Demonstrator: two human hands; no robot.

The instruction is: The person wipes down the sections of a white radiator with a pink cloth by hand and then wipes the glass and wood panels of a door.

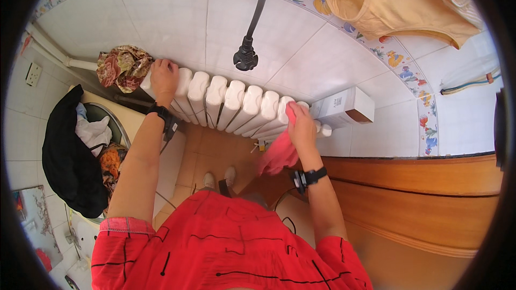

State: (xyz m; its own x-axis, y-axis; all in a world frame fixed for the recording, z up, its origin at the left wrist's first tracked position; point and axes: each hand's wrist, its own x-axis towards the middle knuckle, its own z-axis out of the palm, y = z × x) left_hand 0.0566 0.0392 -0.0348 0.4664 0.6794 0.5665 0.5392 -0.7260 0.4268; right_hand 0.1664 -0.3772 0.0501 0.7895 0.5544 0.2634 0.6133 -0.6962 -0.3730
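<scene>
A white sectioned radiator (236, 96) stands against the tiled wall before me. My left hand (164, 78) rests on its top near the left end, fingers bent over the far side. Right beside those fingers lies a crumpled floral cloth (125, 67); whether they touch it or hold anything is hidden. My right hand (301, 125) grips a pink cloth (280, 153) near the radiator's right end. Part of the cloth shows at the fingertips on the radiator top, and the rest hangs down in front of the sections.
A black plug (246, 58) dangles on its cord above the radiator. A white box (346, 106) stands at its right end. Yellow underwear (395, 4) hangs upper right. Left, clothes (94, 129) and a black garment (68, 157) lie over a washing machine's opening. Wooden cabinet (415, 201) at right.
</scene>
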